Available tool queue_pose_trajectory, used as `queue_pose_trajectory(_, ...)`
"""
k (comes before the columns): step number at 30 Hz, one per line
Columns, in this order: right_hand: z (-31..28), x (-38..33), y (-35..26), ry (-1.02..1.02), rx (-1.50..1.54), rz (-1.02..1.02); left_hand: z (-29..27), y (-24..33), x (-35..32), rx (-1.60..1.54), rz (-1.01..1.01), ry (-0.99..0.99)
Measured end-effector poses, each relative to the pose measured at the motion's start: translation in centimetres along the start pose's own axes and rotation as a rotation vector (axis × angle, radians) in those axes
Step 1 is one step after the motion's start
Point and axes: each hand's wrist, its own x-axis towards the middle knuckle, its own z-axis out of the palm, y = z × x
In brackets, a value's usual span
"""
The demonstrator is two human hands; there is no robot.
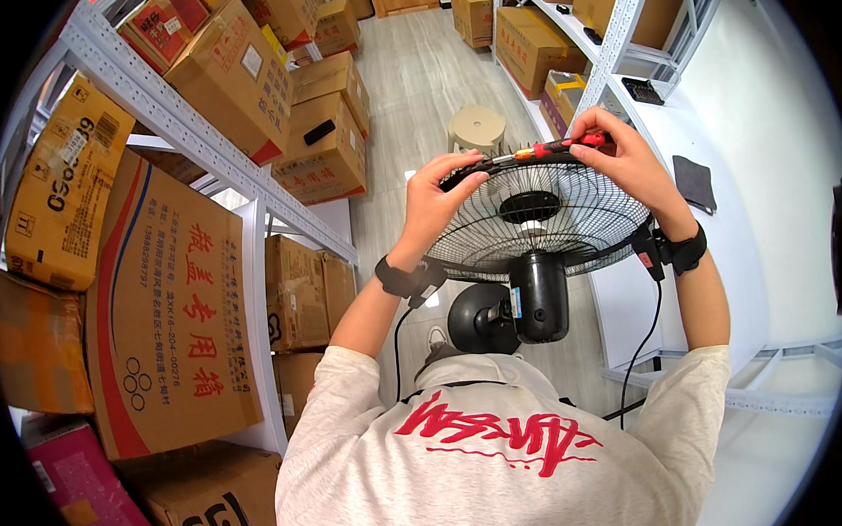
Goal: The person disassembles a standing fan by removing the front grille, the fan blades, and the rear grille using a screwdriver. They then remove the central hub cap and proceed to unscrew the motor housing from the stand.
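Observation:
A black pedestal fan stands in front of me, its wire grille (540,224) tilted up and its motor housing (538,296) and round base (479,318) below. My left hand (437,196) grips the far rim of the grille at its top left. My right hand (626,158) holds a red-handled screwdriver (561,147) lying sideways, its tip pointing left at the rim near my left fingers. Both wrists wear black bands with cables running down.
Metal shelving with stacked cardboard boxes (176,299) lines the left side. More boxes (525,41) sit on shelves at the right. A beige plastic stool (477,128) stands on the floor beyond the fan. A white wall is at the right.

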Motion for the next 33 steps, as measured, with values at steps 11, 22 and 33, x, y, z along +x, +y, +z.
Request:
queue_pose_trajectory(11, -0.3, 0.4, 0.2, 0.005, -0.128, -0.064, -0.1, 0.2, 0.0, 0.005, -0.014, -0.003)
queue_pose_trajectory(22, 0.1, 0.6, -0.1, 0.024, -0.088, -0.040, -0.4, 0.6, 0.0, 0.058, -0.012, -0.041)
queue_pose_trajectory(33, 0.5, 0.7, -1.3, 0.016, -0.029, 0.132, -0.4, 0.6, 0.0, 0.058, 0.007, -0.029)
